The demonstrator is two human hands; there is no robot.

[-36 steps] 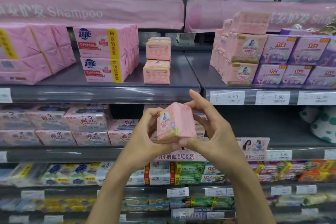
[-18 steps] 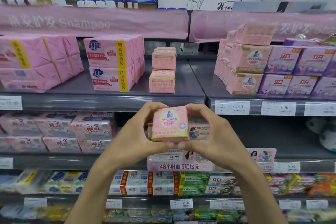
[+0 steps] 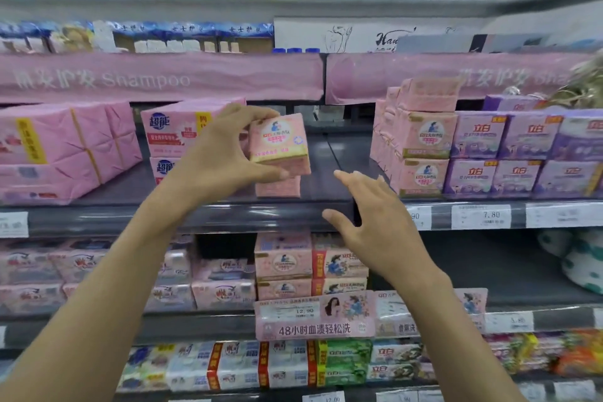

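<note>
Since 0.5 s ago the pink soap pack point(image 3: 280, 140) has left the 2-handed hold and risen to the level of the grey shelf point(image 3: 326, 170). Only the left hand point(image 3: 225, 153) grasps it now, thumb under its lower edge and fingers curled over its top, the printed face turned toward the camera and slightly tilted. It sits just above a similar small pink pack point(image 3: 277, 187) standing on that shelf; whether the 2 touch cannot be told. The right hand point(image 3: 372, 219) is released, fingers straight and spread, below and right of the pack, apart from it.
</note>
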